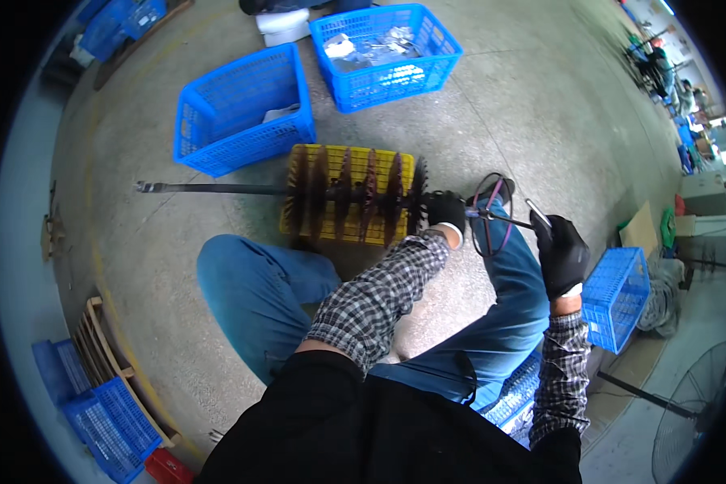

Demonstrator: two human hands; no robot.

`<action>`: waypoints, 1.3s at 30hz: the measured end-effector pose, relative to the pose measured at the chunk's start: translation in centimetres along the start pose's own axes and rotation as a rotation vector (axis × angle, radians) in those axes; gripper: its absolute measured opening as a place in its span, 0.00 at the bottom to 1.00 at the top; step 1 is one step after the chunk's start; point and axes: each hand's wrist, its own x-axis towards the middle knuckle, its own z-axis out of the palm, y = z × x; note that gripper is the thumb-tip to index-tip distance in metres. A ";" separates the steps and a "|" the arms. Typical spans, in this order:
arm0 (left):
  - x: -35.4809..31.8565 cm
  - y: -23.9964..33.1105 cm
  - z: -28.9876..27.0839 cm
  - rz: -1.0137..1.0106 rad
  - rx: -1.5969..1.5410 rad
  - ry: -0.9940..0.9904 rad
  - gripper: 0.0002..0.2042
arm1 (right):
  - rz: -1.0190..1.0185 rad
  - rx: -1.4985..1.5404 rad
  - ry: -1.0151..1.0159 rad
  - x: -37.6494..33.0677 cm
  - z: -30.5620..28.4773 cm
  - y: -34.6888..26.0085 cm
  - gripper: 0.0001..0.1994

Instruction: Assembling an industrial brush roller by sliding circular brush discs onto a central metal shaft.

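Observation:
A long dark shaft (226, 189) with several toothed, brownish-black discs (344, 194) lies across a yellow crate (351, 236) in front of me. Its far left end has a metal fitting (149, 187). My left hand (446, 211), in a black glove, is closed around the shaft just right of the last disc. Beyond it, a thin purple-and-black hoop (508, 230) stands around a hub (484, 214) at the shaft's right end. My right hand (562, 252), gloved too, is closed on a slim tool with a silver metal end (537, 212). A thin dark rod runs from the hub toward this hand.
Two blue crates, one (246, 101) holding a pale piece and another (383, 68) with white and grey scraps, stand beyond the yellow crate. A blue crate (593, 294) and a fan (694, 411) are at right. Pallet (121, 363) and blue crates (109, 419) lie at lower left.

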 end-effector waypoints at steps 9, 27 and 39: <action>-0.2 -16.7 -33.0 0.663 -0.592 -0.460 0.11 | -0.055 0.003 0.075 -0.7 -1.0 0.7 0.07; 1.2 -45.1 -11.5 0.347 0.566 -0.556 0.19 | -0.089 -0.044 0.106 -0.8 -0.2 2.6 0.07; 1.0 -49.3 -10.9 0.683 0.473 -0.934 0.25 | -0.183 -0.138 0.150 3.2 2.1 4.1 0.11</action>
